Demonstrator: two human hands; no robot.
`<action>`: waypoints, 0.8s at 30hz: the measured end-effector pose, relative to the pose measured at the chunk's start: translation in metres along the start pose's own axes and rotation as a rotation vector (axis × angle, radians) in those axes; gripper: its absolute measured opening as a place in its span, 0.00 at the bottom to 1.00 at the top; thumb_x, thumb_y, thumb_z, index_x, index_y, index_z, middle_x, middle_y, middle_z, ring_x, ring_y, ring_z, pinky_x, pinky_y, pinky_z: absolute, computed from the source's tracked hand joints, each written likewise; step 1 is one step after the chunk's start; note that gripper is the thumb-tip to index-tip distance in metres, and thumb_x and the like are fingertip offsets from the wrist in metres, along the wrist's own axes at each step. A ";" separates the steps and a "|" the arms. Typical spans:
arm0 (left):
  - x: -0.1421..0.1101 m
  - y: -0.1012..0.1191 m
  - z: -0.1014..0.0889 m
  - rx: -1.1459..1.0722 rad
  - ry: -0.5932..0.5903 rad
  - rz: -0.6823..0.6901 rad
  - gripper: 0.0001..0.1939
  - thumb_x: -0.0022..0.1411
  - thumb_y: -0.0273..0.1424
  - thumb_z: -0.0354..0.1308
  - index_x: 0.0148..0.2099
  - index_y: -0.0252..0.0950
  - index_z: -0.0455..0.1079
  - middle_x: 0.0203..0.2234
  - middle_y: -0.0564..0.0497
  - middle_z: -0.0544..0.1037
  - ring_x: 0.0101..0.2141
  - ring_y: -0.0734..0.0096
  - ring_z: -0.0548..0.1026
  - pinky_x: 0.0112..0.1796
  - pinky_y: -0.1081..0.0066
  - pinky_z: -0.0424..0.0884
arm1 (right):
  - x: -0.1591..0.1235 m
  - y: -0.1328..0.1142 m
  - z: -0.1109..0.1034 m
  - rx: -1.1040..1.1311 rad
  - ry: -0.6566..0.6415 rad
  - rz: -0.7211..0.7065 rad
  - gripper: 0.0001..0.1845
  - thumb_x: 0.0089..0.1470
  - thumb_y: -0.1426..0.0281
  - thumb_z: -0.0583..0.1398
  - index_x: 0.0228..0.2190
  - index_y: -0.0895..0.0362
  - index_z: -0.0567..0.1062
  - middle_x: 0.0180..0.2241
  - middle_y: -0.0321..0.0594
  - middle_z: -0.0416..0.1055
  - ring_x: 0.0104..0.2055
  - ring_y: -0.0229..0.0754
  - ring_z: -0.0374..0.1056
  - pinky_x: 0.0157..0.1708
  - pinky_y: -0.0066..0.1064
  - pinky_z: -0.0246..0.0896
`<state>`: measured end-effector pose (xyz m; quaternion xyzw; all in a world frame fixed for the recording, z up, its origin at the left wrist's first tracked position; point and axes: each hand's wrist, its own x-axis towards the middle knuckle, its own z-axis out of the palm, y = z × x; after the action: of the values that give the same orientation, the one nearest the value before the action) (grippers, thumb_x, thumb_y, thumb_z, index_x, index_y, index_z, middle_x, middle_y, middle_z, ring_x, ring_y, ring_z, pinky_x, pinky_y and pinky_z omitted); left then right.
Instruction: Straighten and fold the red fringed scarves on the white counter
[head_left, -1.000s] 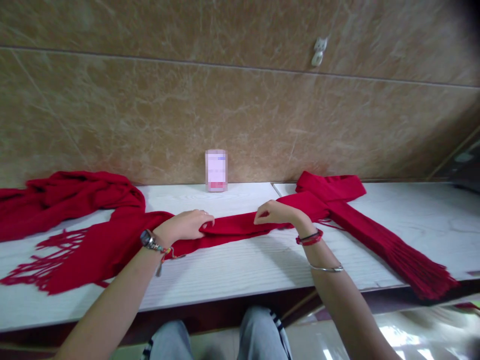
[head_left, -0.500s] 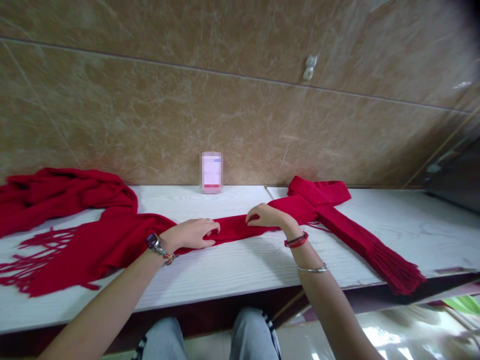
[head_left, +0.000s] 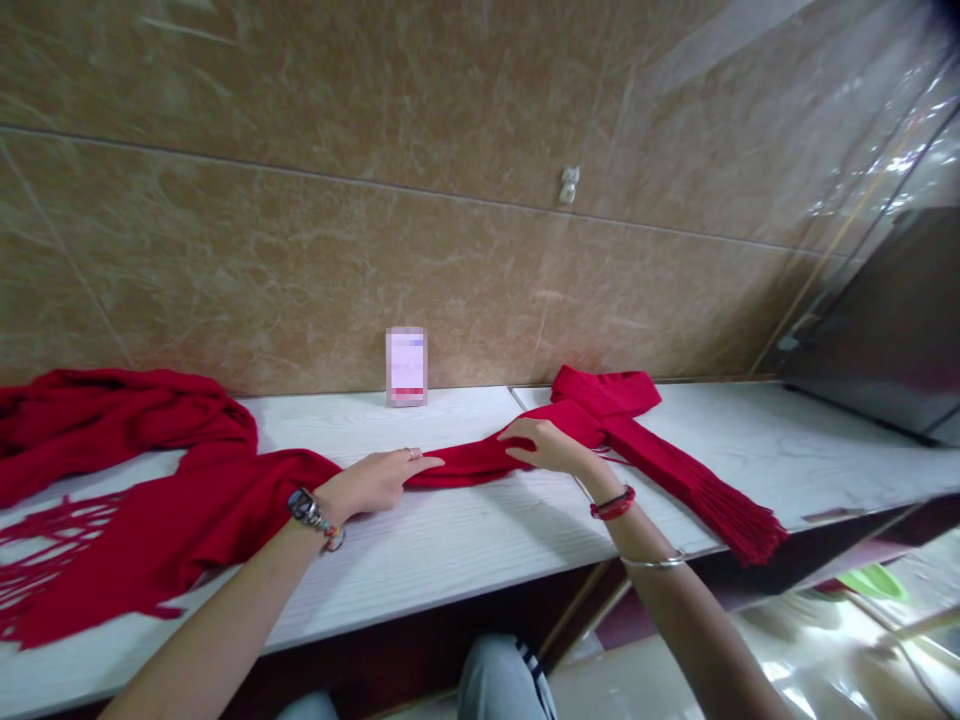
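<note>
A long red scarf point(head_left: 469, 465) runs across the white tabletop, flat and narrow in its middle stretch. My left hand point(head_left: 379, 482) is closed on the near edge of that stretch, index finger pointing right along the cloth; its other fingers are curled and partly hidden. My right hand point(head_left: 546, 445) rests over the scarf further right, thumb and fingers apart and curved onto the fabric. Right of it the scarf crosses over itself, with a folded part by the wall and a fringed end hanging past the front edge. A loose heap and another fringed end lie at the left.
A phone-like device with a blurred screen point(head_left: 406, 366) leans on the brown tiled wall point(head_left: 315, 270). A small white figure-shaped hook point(head_left: 570, 184) is fixed to the wall. A dark grey box-like object point(head_left: 885, 320) stands at the right end. Below lies a green basin point(head_left: 874, 582).
The view has turned right. My left index finger has straightened along the scarf while the others curl in. My right hand stays at the scarf, its fingers slightly shifted.
</note>
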<state>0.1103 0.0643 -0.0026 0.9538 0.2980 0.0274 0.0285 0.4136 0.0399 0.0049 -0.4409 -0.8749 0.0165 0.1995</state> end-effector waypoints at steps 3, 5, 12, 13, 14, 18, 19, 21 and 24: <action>0.002 -0.001 0.001 0.004 0.006 -0.002 0.35 0.51 0.15 0.42 0.59 0.45 0.56 0.52 0.49 0.66 0.48 0.65 0.68 0.46 0.69 0.64 | -0.025 0.000 -0.002 -0.121 0.011 -0.042 0.24 0.49 0.70 0.58 0.50 0.56 0.66 0.49 0.47 0.66 0.51 0.47 0.60 0.51 0.41 0.54; 0.004 -0.002 0.003 0.005 0.016 -0.010 0.33 0.51 0.15 0.42 0.58 0.43 0.58 0.51 0.49 0.67 0.47 0.65 0.69 0.46 0.69 0.64 | -0.036 0.003 0.005 -0.246 0.022 -0.052 0.27 0.48 0.74 0.57 0.52 0.56 0.64 0.51 0.48 0.63 0.55 0.49 0.56 0.55 0.47 0.47; 0.003 -0.012 0.005 0.024 0.035 -0.037 0.31 0.52 0.14 0.41 0.56 0.40 0.61 0.51 0.49 0.68 0.49 0.68 0.67 0.48 0.70 0.62 | -0.030 0.018 0.041 -0.468 0.246 -0.036 0.17 0.49 0.78 0.56 0.42 0.58 0.73 0.42 0.48 0.70 0.45 0.47 0.63 0.47 0.43 0.58; 0.002 -0.010 0.004 0.042 0.042 -0.030 0.31 0.52 0.14 0.41 0.56 0.41 0.61 0.50 0.49 0.69 0.48 0.68 0.68 0.48 0.70 0.62 | -0.028 0.020 0.043 -0.472 0.279 -0.050 0.14 0.50 0.78 0.55 0.39 0.59 0.74 0.38 0.47 0.71 0.42 0.46 0.65 0.44 0.41 0.61; 0.002 -0.007 0.004 0.068 0.054 -0.024 0.30 0.53 0.16 0.43 0.56 0.41 0.60 0.50 0.48 0.69 0.47 0.67 0.69 0.47 0.70 0.63 | -0.026 0.022 0.045 -0.472 0.304 -0.069 0.13 0.50 0.78 0.55 0.37 0.59 0.75 0.36 0.46 0.72 0.40 0.45 0.66 0.42 0.39 0.62; 0.007 0.013 0.005 0.199 0.131 -0.002 0.26 0.55 0.25 0.53 0.57 0.38 0.58 0.47 0.43 0.69 0.44 0.61 0.70 0.43 0.66 0.66 | -0.024 0.029 0.047 -0.452 0.376 -0.113 0.14 0.53 0.79 0.52 0.39 0.60 0.74 0.35 0.46 0.73 0.39 0.44 0.68 0.40 0.38 0.64; 0.009 0.018 0.006 0.226 0.148 0.002 0.25 0.56 0.26 0.54 0.57 0.38 0.59 0.47 0.43 0.69 0.44 0.60 0.70 0.42 0.66 0.67 | -0.025 0.031 0.047 -0.447 0.382 -0.116 0.15 0.53 0.79 0.51 0.40 0.60 0.73 0.37 0.47 0.73 0.41 0.44 0.68 0.41 0.38 0.64; 0.011 0.022 0.008 0.259 0.170 0.006 0.21 0.58 0.24 0.51 0.55 0.38 0.61 0.44 0.43 0.70 0.41 0.62 0.71 0.39 0.68 0.68 | -0.027 0.034 0.047 -0.442 0.371 -0.113 0.19 0.53 0.81 0.50 0.43 0.59 0.72 0.40 0.47 0.73 0.45 0.45 0.67 0.44 0.40 0.63; 0.011 0.016 0.011 0.230 0.151 0.034 0.19 0.60 0.19 0.45 0.51 0.39 0.65 0.38 0.46 0.73 0.38 0.67 0.73 0.38 0.71 0.68 | -0.032 0.039 0.048 -0.423 0.334 -0.082 0.24 0.49 0.84 0.49 0.47 0.60 0.70 0.46 0.48 0.70 0.51 0.46 0.62 0.49 0.43 0.60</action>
<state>0.1291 0.0572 -0.0122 0.9509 0.2840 0.0651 -0.1041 0.4425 0.0457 -0.0580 -0.4336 -0.8311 -0.2475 0.2450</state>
